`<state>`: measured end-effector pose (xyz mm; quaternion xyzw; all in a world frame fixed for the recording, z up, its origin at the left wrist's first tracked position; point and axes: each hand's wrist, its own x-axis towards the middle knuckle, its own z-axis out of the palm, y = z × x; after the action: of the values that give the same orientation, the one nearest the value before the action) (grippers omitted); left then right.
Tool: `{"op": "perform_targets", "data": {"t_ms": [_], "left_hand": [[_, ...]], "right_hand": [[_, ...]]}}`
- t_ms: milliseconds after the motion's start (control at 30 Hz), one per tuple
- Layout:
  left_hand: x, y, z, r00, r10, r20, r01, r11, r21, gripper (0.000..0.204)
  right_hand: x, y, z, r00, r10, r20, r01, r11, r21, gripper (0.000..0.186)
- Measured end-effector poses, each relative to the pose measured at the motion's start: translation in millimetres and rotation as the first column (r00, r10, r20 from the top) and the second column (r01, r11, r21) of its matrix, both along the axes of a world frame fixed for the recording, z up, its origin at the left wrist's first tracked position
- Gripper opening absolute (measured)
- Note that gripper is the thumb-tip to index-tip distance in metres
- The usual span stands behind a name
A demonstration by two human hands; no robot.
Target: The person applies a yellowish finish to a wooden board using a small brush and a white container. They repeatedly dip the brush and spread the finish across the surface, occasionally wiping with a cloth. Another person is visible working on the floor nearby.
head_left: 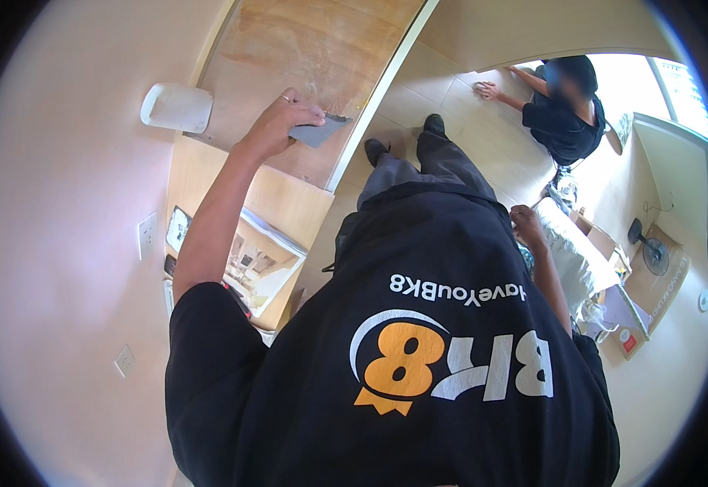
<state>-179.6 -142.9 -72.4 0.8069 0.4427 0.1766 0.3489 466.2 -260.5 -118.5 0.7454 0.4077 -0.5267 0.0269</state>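
Observation:
My left hand (273, 126) grips a grey flat sheet, like sandpaper or a scraper blade (315, 135), against a wooden panel (297, 40) smeared with pale dust. A white rectangular plastic piece (177, 108) lies at the panel's left edge. Below the panel, an open compartment of light wood (289, 183) holds a pale tray-like item with clutter (252, 260). My right hand (524, 221) hangs beside my right hip with curled fingers; whatever it may hold is hidden.
Another person (561, 130) in dark clothes crouches on the tiled floor (459, 105), hands low. At right are a white covered heap (569, 243), a fan (654, 254) and cardboard (664, 284). Two sockets (147, 235) are on the left wall.

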Motion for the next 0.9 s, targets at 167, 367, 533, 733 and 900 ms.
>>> {"op": "perform_targets", "data": {"t_ms": [167, 367, 533, 733, 900], "left_hand": [[-14.8, 22.4, 11.0, 0.985, 0.117, 0.129, -0.113, 0.993, -0.045, 0.048], [38.7, 85.9, 14.0, 0.998, -0.046, 0.035, 0.044, 0.998, 0.055, 0.046], [62.2, 116.2, 14.8, 0.987, -0.161, -0.012, 0.159, 0.983, -0.097, 0.034], [51.9, 122.9, 13.3, 0.955, -0.295, -0.01, 0.288, 0.937, -0.2, 0.029], [35.0, 103.6, 16.4, 0.971, -0.239, 0.012, 0.234, 0.937, -0.259, 0.027]], "right_hand": [[-4.5, 2.1, -2.2, 0.999, 0.042, 0.004, -0.042, 0.999, 0.012, 0.03], [-13.1, 7.7, -1.8, 0.997, 0.077, 0.02, -0.078, 0.995, 0.055, 0.031], [-8.8, -2.0, -4.8, 0.999, -0.046, -0.013, 0.046, 0.997, 0.055, 0.031], [6.7, -41.1, -19.5, 0.998, -0.039, 0.058, 0.039, 0.999, -0.001, 0.031], [18.9, -63.8, -30.4, 0.99, 0.125, 0.071, -0.13, 0.989, 0.069, 0.031]]}}
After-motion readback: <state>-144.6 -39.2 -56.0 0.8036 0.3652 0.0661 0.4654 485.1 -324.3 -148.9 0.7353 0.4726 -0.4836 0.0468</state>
